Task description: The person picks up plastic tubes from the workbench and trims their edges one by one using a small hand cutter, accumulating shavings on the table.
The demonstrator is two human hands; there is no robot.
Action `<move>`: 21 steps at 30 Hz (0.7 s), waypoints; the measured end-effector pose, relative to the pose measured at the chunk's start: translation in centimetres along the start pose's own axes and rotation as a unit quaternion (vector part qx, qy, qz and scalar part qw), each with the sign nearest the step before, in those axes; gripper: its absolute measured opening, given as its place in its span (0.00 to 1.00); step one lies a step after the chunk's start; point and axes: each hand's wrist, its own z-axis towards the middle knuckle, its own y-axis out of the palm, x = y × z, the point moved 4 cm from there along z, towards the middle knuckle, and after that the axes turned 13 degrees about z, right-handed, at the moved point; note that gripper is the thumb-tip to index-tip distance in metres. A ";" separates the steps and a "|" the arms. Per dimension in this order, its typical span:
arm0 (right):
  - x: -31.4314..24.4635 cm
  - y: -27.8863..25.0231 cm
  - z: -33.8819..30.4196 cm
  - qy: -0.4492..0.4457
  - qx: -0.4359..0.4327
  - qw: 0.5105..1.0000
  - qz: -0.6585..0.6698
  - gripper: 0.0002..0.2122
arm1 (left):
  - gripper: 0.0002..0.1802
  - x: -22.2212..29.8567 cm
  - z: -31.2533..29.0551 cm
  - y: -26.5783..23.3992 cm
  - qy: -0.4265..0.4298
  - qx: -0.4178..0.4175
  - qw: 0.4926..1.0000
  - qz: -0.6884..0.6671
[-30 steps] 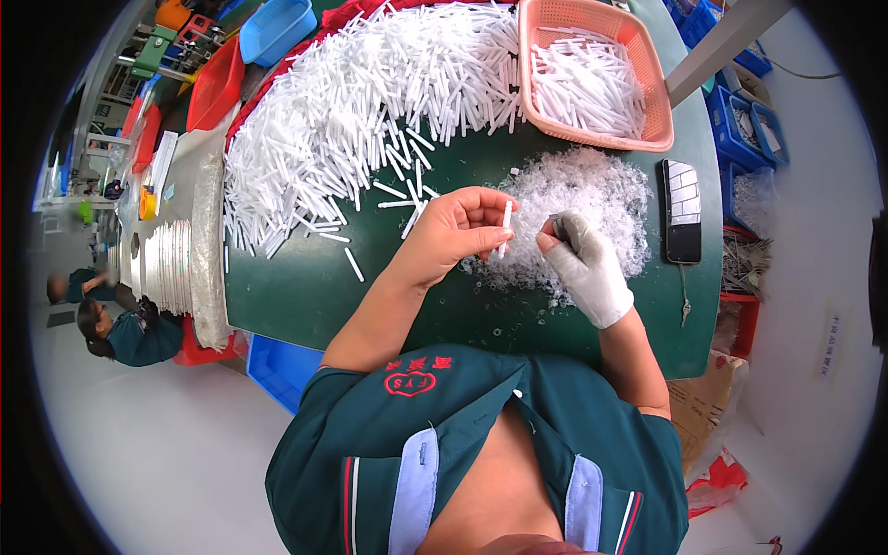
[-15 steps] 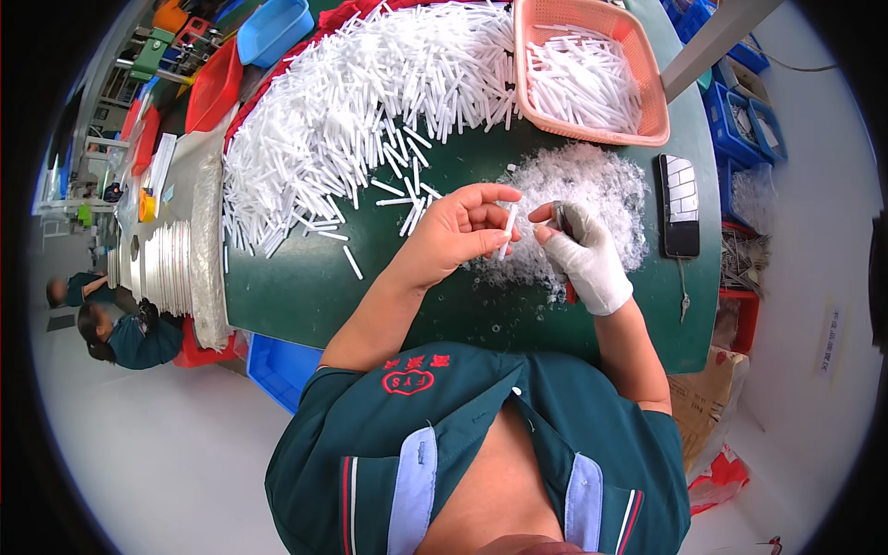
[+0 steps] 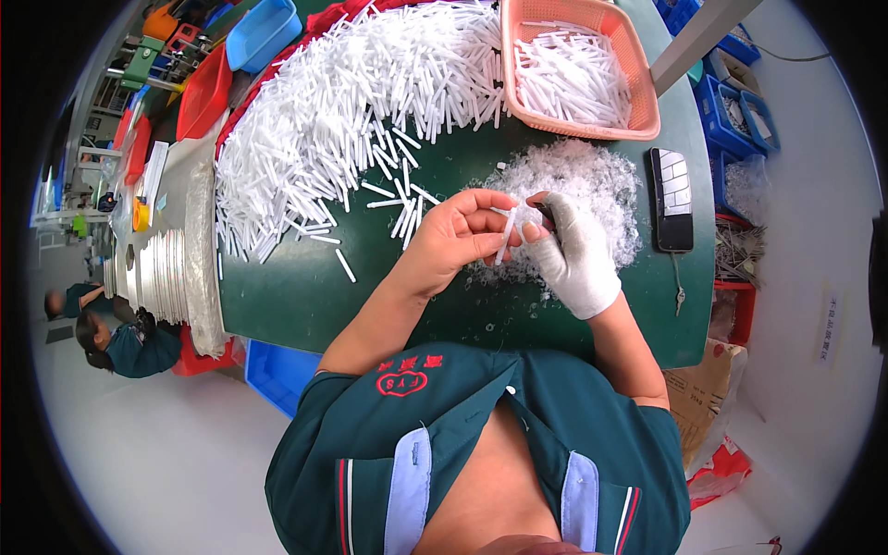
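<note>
My left hand (image 3: 451, 237) pinches a slim white plastic tube (image 3: 506, 238) upright between thumb and fingers. Close by on its right is my right hand (image 3: 583, 264), in a whitish glove with bare fingertips. Its thumb and forefinger curl together at the tube; something small and dark shows by the fingertips, too hidden to name. Beneath and behind this hand spreads a heap of thin, clear-white plastic trimmings (image 3: 597, 176). Left of the hands, several loose white tubes (image 3: 404, 220) lie on the green table (image 3: 305, 301), in front of a large mound of like tubes (image 3: 361, 88).
A pink basket (image 3: 585, 130) of white tubes stands at the back, beside a grey post (image 3: 698, 42). On the right lies a phone (image 3: 672, 199) with a cord. Blue bins (image 3: 731, 116) line the right side. Two people (image 3: 139, 347) sit far left.
My right hand has moved in against the tube, closing the gap to my left hand. The red piece that showed beneath the right hand is now hidden. The whole view has shifted slightly.
</note>
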 end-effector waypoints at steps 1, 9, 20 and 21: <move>-0.4 0.0 0.0 -0.033 -0.011 0.998 -0.050 0.14 | 0.19 0.2 0.0 0.1 0.000 0.000 1.000 0.000; -1.2 0.6 -0.1 -0.095 -0.033 0.986 -0.136 0.18 | 0.17 0.3 -0.1 0.1 0.010 -0.013 1.000 0.017; -0.8 0.9 0.0 -0.096 -0.044 0.974 -0.198 0.11 | 0.17 -0.1 -0.1 -0.3 0.029 -0.035 0.998 0.043; -0.7 0.8 0.1 -0.095 -0.046 0.975 -0.196 0.11 | 0.18 -0.1 -0.2 -0.4 0.040 -0.045 0.997 0.042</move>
